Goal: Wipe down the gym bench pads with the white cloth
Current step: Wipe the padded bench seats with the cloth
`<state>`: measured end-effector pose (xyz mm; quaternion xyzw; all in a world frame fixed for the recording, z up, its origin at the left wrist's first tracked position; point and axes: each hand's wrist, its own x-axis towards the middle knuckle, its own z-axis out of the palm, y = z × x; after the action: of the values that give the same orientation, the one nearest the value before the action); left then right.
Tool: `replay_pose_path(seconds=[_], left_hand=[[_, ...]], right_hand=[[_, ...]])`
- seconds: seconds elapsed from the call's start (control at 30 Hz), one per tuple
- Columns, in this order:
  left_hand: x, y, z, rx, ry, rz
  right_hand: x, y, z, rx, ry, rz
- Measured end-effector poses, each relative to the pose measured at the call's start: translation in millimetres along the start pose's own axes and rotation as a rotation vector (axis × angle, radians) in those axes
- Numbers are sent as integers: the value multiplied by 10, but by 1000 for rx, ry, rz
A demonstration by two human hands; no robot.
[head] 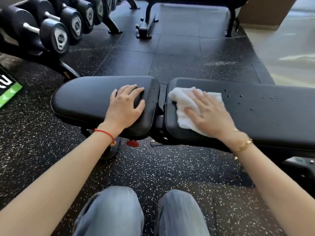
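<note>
Right hand [209, 113], fingers flat, presses the cloth [184, 106] on the long pad's [265, 114] near end — droplets [238, 97] remain beyond. Left hand [126, 106] rests open on the dry-looking short pad [85, 97].

A crumpled white cloth [183, 106] lies flat on the left end of the long black pad [255, 114], which is dotted with droplets, beside the shorter pad [85, 99].
</note>
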<state>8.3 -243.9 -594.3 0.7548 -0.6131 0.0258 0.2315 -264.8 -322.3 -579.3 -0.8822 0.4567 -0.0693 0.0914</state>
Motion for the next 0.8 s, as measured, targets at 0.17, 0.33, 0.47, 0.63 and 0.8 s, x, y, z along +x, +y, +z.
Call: replay_pose_path(seconds=[0.17, 0.33, 0.47, 0.63, 0.8], left_hand=[[-10, 72, -4, 28, -12, -23], [-5, 52, 4, 31, -15, -17], [-17, 31, -5, 21, -33, -22], [-19, 34, -14, 13, -30, -25], [-21, -9, -10, 10, -19, -5]], right_hand=[[534, 81, -51, -75, -49, 135], [312, -295, 48, -112, -4, -107], [-113, -121, 66, -34, 51, -128], [520, -356, 45, -38, -26, -44], [623, -738, 135, -171, -36, -175]])
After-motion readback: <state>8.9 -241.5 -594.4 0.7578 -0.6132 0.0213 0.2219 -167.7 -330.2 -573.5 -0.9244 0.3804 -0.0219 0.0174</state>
